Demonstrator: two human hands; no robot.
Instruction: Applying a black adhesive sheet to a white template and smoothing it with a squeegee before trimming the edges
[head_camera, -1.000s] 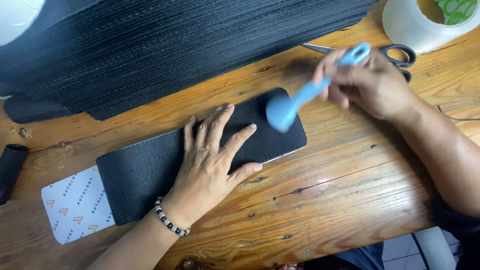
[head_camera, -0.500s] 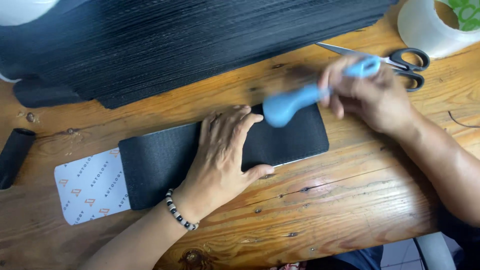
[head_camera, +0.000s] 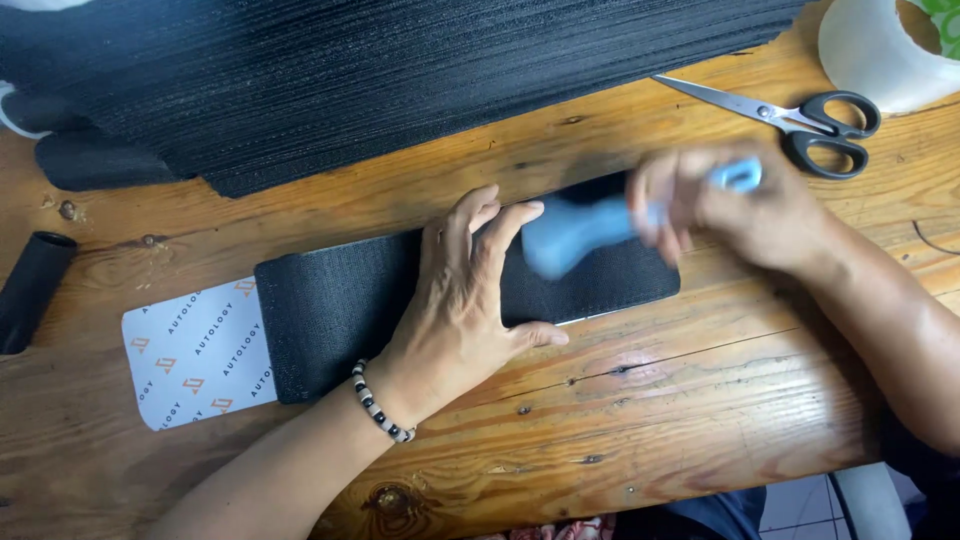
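A black textured strip (head_camera: 330, 300) lies on a white printed backing sheet (head_camera: 195, 350) on the wooden table (head_camera: 700, 400). My left hand (head_camera: 460, 300) presses flat on the strip's middle, fingers spread, a bead bracelet on the wrist. My right hand (head_camera: 740, 205) grips a light blue handled tool (head_camera: 580, 232), blurred with motion, whose wide end sits over the strip's right part just beside my left fingertips.
A large pile of black ribbed material (head_camera: 400, 70) covers the far side of the table. Black-handled scissors (head_camera: 800, 120) lie at the upper right beside a roll of clear tape (head_camera: 880, 50). A black tube (head_camera: 30, 290) rests at the left edge.
The blue tool has moved left and down onto the strip, toward my left fingertips. The view has shifted, so the strip and sheet sit further right in the frame.
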